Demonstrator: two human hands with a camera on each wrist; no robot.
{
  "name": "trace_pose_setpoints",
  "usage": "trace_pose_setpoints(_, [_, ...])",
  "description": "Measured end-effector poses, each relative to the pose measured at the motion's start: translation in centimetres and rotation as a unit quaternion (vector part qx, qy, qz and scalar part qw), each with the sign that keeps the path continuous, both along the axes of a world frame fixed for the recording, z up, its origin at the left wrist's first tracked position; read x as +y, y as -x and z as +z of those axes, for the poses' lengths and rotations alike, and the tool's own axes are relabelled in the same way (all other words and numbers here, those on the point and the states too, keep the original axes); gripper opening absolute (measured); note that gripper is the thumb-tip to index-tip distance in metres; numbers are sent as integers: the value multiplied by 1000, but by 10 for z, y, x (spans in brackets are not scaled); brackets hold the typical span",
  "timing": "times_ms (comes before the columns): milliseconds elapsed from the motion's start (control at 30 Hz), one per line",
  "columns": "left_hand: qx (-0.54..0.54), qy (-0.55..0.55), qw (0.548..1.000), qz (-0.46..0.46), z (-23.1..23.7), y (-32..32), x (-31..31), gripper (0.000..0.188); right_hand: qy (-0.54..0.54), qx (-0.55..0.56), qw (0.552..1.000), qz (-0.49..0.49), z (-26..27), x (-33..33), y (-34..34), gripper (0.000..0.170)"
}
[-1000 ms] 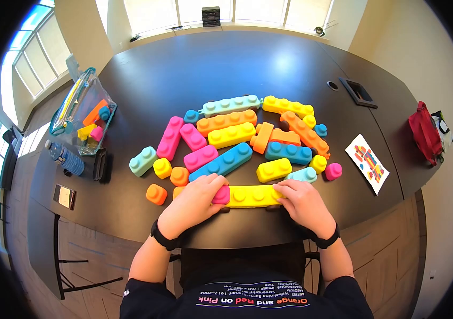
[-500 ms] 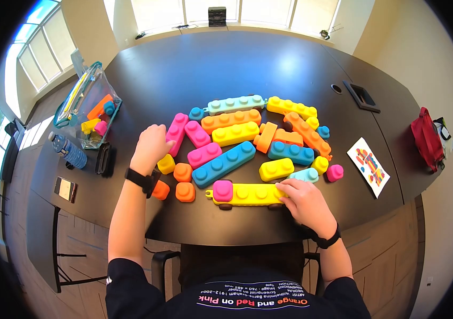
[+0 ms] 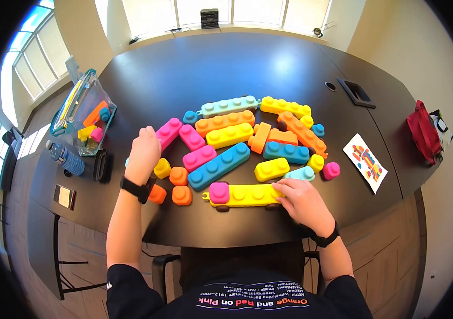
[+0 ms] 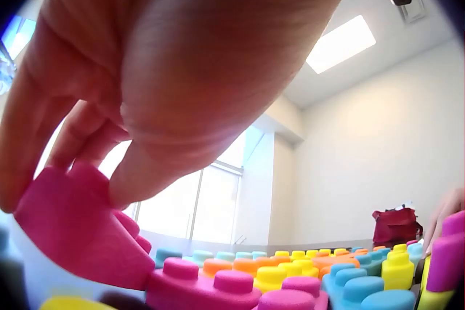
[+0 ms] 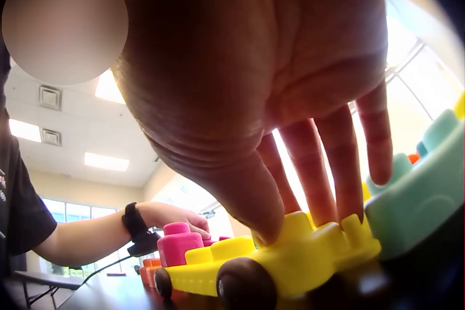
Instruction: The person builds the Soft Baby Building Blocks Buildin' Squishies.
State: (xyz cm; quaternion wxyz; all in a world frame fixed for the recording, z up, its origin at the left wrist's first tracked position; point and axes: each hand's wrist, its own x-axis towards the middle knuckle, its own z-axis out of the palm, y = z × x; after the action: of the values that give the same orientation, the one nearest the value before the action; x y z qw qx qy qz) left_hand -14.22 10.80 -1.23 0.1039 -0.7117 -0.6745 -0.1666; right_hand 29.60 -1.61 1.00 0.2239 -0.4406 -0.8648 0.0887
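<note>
A long pink block (image 3: 168,133) is pinched at its near end by the left hand (image 3: 144,151); in the left wrist view the thumb and fingers grip the pink block (image 4: 83,226), which is tilted. The right hand (image 3: 303,204) holds the right end of a yellow wheeled base (image 3: 248,195) near the table's front edge. A small pink block (image 3: 219,192) sits on the left end of that base. In the right wrist view, thumb and fingers of the right hand (image 5: 290,143) are around a stud of the yellow base (image 5: 298,259).
Beyond the base lie several loose blocks, among them a long blue one (image 3: 219,167) and orange cubes (image 3: 182,195). At the left stand a clear bag (image 3: 85,114), a water bottle (image 3: 66,158) and a phone (image 3: 65,196). A printed card (image 3: 365,163) and a red bag (image 3: 423,133) are at the right.
The left hand has left the yellow base, moved up and left, and taken hold of the long pink block, whose angle has turned. The right hand stays on the base.
</note>
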Motion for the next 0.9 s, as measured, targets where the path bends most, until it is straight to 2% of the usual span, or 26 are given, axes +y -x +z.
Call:
trace_pose_setpoints(133, [-78,-68,995,-6,45,-30,-31,21,12,-3,1000,-3,2,0,-1,35])
trace_pose_setpoints(200, [-113,-86,990,-8,66,-52,-50,19,17,11,1000,-6,10,-2,0,50])
trace_pose_setpoints(233, [-141,-103,983,-62,74,-61,-59,19,17,11,1000,-6,13,-1,2,50])
trace_pose_setpoints(267, [-168,-118,972,-115,80,-71,-68,21,-2,44,999,-12,17,1,4,58])
trace_pose_setpoints(300, [-192,-88,962,-171,86,-80,-77,22,-21,77,997,-18,21,2,7,67])
trace_pose_setpoints(333, [-217,-58,948,-225,87,-89,-85,24,-19,77,997,-18,27,3,11,67])
trace_pose_setpoints(367, [-225,-38,938,-261,82,-98,-90,41,-42,100,994,-13,33,4,15,71])
trace_pose_setpoints(400, [-214,-24,937,-276,83,-108,-99,46,-64,123,990,-9,37,4,20,76])
trace_pose_setpoints(533, [-243,8,914,-326,78,-139,-117,40,-60,144,987,31,45,7,30,70])
trace_pose_setpoints(600, [-251,16,904,-347,73,-142,-119,37,-20,118,991,57,42,8,28,62])
trace_pose_setpoints(700, [-272,36,894,-355,66,-141,-120,41,31,146,988,47,46,4,23,56])
trace_pose_setpoints(767, [-285,48,903,-317,63,-138,-126,53,53,148,987,36,43,1,14,56])
trace_pose_setpoints(800, [-285,48,903,-317,59,-134,-127,53,73,150,986,24,40,0,11,56])
trace_pose_setpoints(900, [-245,108,916,-297,45,-125,-130,61,92,150,984,35,26,2,4,56])
